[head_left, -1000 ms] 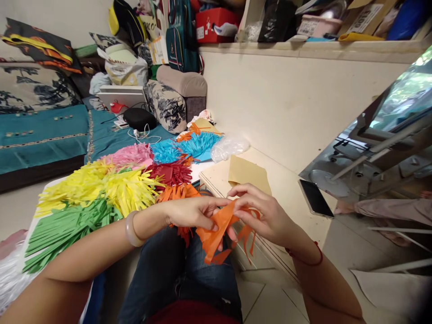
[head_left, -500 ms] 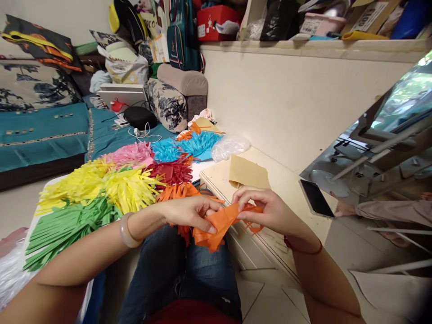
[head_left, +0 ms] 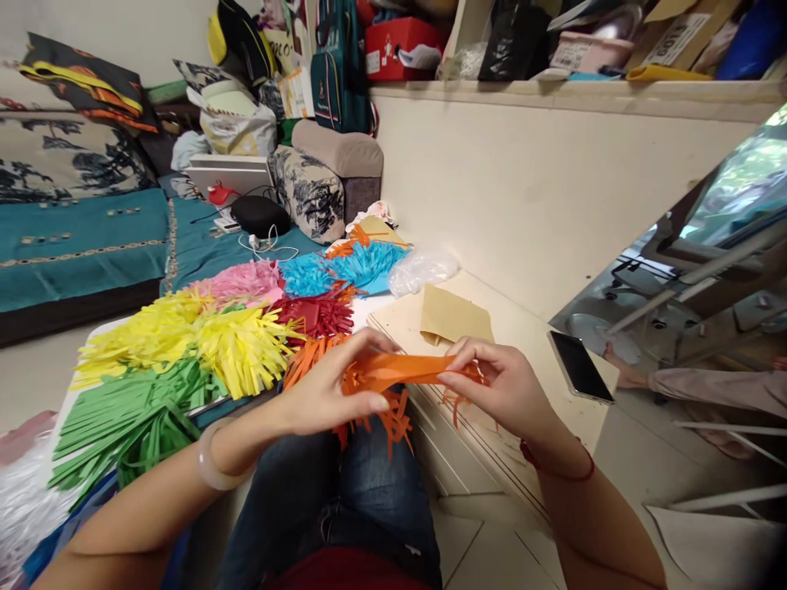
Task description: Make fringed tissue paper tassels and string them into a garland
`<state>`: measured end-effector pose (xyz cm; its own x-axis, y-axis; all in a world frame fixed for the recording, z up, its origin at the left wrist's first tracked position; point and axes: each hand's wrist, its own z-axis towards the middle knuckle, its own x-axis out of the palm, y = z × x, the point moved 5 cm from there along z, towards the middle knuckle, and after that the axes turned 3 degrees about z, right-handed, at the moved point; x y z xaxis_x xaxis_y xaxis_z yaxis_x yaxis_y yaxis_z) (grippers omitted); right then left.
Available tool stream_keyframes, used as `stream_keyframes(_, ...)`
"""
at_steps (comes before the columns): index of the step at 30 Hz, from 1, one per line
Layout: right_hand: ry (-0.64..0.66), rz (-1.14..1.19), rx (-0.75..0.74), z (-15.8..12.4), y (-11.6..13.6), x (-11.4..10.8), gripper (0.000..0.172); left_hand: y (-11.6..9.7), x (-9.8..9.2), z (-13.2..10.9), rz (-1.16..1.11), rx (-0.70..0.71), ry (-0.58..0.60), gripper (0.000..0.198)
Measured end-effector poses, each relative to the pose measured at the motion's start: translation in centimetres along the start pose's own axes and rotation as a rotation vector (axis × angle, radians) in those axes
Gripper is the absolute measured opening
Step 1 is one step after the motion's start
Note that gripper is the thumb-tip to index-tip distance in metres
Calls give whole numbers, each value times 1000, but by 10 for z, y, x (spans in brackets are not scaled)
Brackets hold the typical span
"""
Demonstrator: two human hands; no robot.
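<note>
A strip of orange fringed paper (head_left: 399, 370) stretches level between my two hands above my lap. My left hand (head_left: 332, 385) is curled round its left end, thumb held out below and fingertips partly hidden behind the paper. With thumb and fingers, my right hand (head_left: 501, 377) pinches the other end, which looks gathered. Loose orange strips dangle beneath both hands. Just past my left wrist, another bunch of orange fringe (head_left: 307, 356) lies at the table's edge, beside dark red fringe (head_left: 320, 315) and a yellow fringed bundle (head_left: 246, 348).
Green fringe (head_left: 135, 418), pink fringe (head_left: 243, 283) and blue fringe (head_left: 369, 264) cover the white table. On the cream cabinet top are tan paper (head_left: 455, 315), a clear plastic bag (head_left: 421, 269) and a phone (head_left: 581, 366). Another person's limb (head_left: 707, 383) shows at right.
The orange paper was bunched and slanting between my hands; now it is drawn out level. My left hand's thumb has moved away from the paper. The view has shifted slightly.
</note>
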<state>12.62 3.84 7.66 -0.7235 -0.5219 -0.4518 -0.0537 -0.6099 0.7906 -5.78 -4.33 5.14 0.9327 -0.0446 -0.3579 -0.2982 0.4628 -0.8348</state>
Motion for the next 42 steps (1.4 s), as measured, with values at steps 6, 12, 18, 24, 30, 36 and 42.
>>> stream_keyframes(6, -122, -148, -282, -6, 23, 1, 13, -17, 6, -3, 339, 215, -189, 17)
stream_keyframes(12, -33, -157, -334, -5, 23, 2, 8, -20, -6, -4, 296, 204, -264, 3)
stream_keyframes(18, -106, -178, -349, -7, 25, -1, 5, -18, -6, -2, 104, 52, -183, 13)
stream_keyframes(24, -99, -110, -318, -5, 25, -7, 2, -15, -11, -5, 104, 77, -257, 10)
stream_keyframes(30, -166, -24, -226, -6, 21, -5, 12, -20, -11, -3, 85, 68, -341, 18)
stream_keyframes(36, -242, -34, -184, -7, 19, -3, 14, -25, -13, -2, 183, 143, -418, 18)
stream_keyframes(42, -232, 11, -194, -8, 16, 1, 16, -27, -10, -4, 223, 171, -485, 23)
